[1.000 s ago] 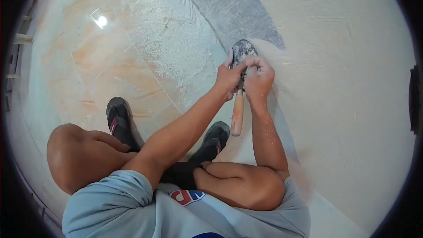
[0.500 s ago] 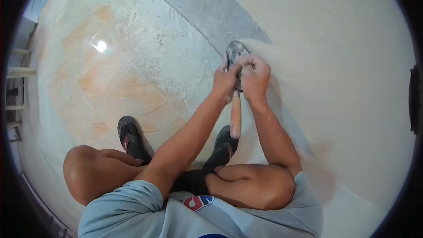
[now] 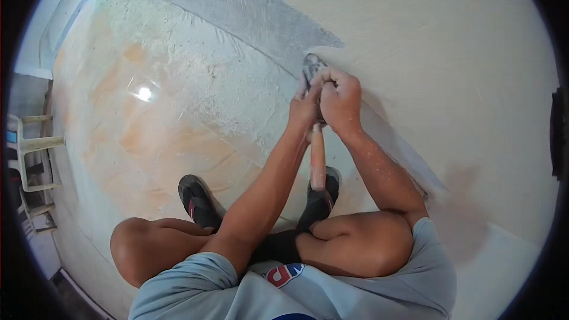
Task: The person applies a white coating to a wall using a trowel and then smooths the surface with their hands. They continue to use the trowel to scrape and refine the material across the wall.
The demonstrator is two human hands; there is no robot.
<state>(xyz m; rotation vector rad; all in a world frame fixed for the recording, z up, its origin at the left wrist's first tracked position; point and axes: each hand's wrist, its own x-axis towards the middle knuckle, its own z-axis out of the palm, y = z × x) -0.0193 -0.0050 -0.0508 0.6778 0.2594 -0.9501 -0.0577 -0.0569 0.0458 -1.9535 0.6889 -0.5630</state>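
A trowel [image 3: 318, 160] with a pale wooden handle points its handle back toward my body. Its dark blade, smeared with white, is partly covered by my fingers, and only the rounded tip shows beyond them. My left hand [image 3: 304, 109] is closed on the blade's left side. Against the other side presses my right hand [image 3: 342, 102], its fingers curled over the blade close to the left fingers. Both hands are dusted with white powder. What else, if anything, lies between the fingers is hidden.
Ahead and to the right stands a wall, part bare grey [image 3: 243, 0], part cream coating [image 3: 415, 53]. White crumbs [image 3: 219, 89] litter the tiled floor [image 3: 160, 142] along its base. My shoes [image 3: 198, 201] are below the hands. A pale plastic chair [image 3: 41, 142] stands far left.
My view has shifted, so the floor, wall and my legs sit differently in frame. Both hands stay on the trowel blade, the fingers slightly moved and covering more of it.
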